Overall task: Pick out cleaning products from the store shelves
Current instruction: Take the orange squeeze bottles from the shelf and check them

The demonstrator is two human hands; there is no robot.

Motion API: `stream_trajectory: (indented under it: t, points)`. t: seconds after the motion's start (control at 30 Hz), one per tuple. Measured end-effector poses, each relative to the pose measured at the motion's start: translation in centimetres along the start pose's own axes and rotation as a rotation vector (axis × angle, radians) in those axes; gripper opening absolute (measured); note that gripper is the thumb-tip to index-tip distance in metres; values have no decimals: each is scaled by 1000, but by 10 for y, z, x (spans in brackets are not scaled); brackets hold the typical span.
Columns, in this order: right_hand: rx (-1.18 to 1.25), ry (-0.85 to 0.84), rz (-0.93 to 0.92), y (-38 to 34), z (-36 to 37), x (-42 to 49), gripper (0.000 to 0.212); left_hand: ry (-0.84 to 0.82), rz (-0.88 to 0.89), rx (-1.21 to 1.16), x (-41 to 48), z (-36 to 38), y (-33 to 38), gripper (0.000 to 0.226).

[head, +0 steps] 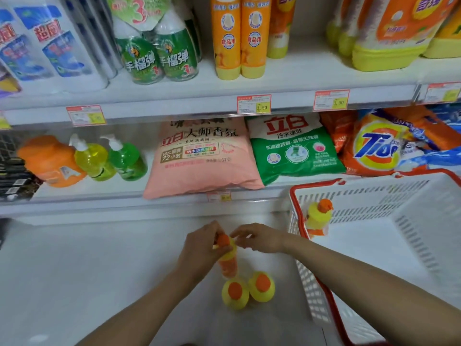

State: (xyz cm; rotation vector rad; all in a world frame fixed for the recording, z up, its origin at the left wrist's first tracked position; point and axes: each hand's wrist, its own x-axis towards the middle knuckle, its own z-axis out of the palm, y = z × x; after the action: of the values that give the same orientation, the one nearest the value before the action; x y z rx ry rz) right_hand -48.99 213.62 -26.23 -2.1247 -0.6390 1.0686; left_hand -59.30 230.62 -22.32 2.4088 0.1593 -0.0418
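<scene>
1. Lower centre of the frame, head view: your left hand grips the orange-and-yellow bottle round its neck, fingers curled just below the orange cap.
2. Your right hand comes in from the right with its fingertips at that cap. I can't tell whether it pinches the cap or only touches it, because of blur.
3. The bottle is roughly upright over the bottom shelf. I can't tell if its base rests there.
4. Just below it, two matching bottles stand side by side on the same shelf, touching or nearly so.
5. Right side of the frame: white basket with a red rim. One bottle of the same kind stands in its near-left corner, against the wall.
6. Middle shelf, left to right: orange jug, yellow pump bottle, green pump bottle, pink powder bag, green-and-white bag, Tide bag.
7. Top shelf, left to right: white-and-blue bottles, twin green bottles, tall orange bottles, orange-and-yellow jugs.
8. Price tags sit on the shelf edges.
</scene>
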Motion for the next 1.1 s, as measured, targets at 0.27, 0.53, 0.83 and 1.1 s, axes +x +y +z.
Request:
stream_trajectory:
  t: [0.27, 0.53, 0.83, 1.1]
  points:
    - [335, -87, 86, 16, 14, -6, 20, -161, 26, 18, -5, 5, -9, 33]
    - [158, 67, 2, -25, -28, -25, 30, -205, 192, 143, 25, -42, 7, 30]
    - [381, 723, -503, -133, -184, -67, 17, 482, 541, 393, 137, -124, 106, 49]
    - [400, 1166, -340, -159, -312, -4, 40, 365, 416, 717, 175, -108, 110, 85]
